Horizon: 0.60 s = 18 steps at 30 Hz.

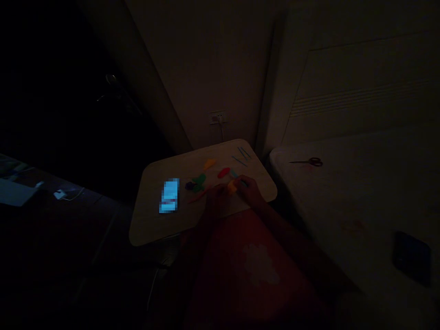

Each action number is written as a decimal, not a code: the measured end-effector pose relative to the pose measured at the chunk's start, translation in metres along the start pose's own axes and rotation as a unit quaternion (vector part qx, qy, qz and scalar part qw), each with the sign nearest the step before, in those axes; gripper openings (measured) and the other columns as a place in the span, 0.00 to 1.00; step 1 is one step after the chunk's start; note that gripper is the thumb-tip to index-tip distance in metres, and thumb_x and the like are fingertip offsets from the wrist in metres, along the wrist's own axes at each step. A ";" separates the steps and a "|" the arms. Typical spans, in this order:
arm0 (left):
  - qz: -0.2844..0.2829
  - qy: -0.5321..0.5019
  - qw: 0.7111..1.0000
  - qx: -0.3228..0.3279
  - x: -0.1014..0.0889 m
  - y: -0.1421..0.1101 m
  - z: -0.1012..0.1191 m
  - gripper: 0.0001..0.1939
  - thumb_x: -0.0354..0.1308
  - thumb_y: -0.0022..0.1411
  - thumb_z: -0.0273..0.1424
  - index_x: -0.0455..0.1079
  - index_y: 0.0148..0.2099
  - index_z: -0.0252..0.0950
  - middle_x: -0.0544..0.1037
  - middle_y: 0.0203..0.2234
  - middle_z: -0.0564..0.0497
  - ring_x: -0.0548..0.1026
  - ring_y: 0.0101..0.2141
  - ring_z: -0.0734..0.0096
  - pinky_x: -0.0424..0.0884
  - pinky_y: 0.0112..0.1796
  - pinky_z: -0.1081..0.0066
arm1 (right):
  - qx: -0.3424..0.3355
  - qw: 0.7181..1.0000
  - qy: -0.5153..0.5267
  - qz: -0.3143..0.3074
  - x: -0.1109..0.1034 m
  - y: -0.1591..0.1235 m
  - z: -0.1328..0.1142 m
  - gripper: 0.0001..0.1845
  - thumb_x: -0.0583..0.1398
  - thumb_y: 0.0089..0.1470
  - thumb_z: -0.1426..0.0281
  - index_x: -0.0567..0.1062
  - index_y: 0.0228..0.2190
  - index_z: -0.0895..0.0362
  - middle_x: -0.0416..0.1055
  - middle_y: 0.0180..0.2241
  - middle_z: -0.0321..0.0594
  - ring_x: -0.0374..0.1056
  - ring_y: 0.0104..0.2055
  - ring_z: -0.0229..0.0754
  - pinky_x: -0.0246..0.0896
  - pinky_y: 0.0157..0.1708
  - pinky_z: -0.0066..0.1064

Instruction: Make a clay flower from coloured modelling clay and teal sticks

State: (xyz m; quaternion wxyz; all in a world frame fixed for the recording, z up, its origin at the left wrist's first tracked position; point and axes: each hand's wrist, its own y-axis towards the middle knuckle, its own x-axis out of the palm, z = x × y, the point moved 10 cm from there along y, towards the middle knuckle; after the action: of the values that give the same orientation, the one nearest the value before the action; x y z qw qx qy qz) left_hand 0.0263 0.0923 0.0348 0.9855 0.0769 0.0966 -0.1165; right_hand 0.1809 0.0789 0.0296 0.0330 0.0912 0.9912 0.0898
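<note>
The room is very dark. On a small pale table (151,224) my right hand (250,190) is closed around a small orange piece (232,187). My left hand (215,196) rests just beside it, fingers curled near the same piece; what it holds is unclear. Around the hands lie a red piece (223,173), a yellow-orange piece (209,163), a green piece (199,181), a dark purple piece (189,185) and a thin red stick (196,197).
A lit phone (169,195) lies on the table's left half. Thin blue sticks (242,156) lie at the far right corner. Scissors (309,162) and a dark object (410,256) rest on the bed to the right. A wall socket (217,118) is behind.
</note>
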 end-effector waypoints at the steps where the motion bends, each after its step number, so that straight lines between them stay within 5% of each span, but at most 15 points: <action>1: -0.010 0.014 1.000 -0.003 0.002 0.000 0.000 0.13 0.61 0.59 0.38 0.72 0.26 0.35 0.74 0.22 0.53 0.70 0.27 0.70 0.66 0.30 0.72 | -0.001 1.000 0.000 -0.002 0.001 0.000 -0.001 0.17 0.62 0.50 0.54 0.72 0.25 0.55 0.68 0.25 0.35 0.63 0.30 0.40 0.59 0.33 0.30; 8: 0.054 0.050 0.997 -0.001 -0.015 -0.005 0.002 0.14 0.60 0.60 0.36 0.71 0.25 0.36 0.71 0.19 0.55 0.68 0.24 0.72 0.62 0.27 0.73 | 0.007 1.000 -0.012 -0.008 0.003 0.001 0.001 0.17 0.63 0.50 0.54 0.73 0.24 0.55 0.67 0.23 0.34 0.62 0.28 0.39 0.57 0.29 0.30; 13: 0.054 0.033 0.998 0.015 -0.017 -0.005 0.002 0.08 0.62 0.56 0.35 0.77 0.36 0.35 0.79 0.29 0.52 0.74 0.31 0.69 0.68 0.32 0.73 | 0.002 0.999 -0.027 0.018 -0.003 0.007 0.002 0.16 0.62 0.50 0.54 0.74 0.25 0.55 0.69 0.24 0.35 0.63 0.29 0.40 0.58 0.29 0.30; 18: 0.056 0.044 0.997 0.025 -0.019 -0.002 0.001 0.09 0.63 0.56 0.34 0.78 0.36 0.35 0.80 0.30 0.50 0.75 0.32 0.69 0.69 0.34 0.72 | 0.001 0.999 -0.041 0.019 -0.005 0.006 0.001 0.17 0.61 0.51 0.54 0.73 0.25 0.55 0.69 0.24 0.35 0.63 0.29 0.41 0.58 0.30 0.30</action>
State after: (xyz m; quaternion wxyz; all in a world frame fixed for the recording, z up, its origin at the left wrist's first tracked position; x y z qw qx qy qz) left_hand 0.0084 0.0947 0.0395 0.9831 0.1120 0.1320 -0.0598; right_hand 0.1867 0.0835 0.0302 0.0713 0.1140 0.9872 0.0858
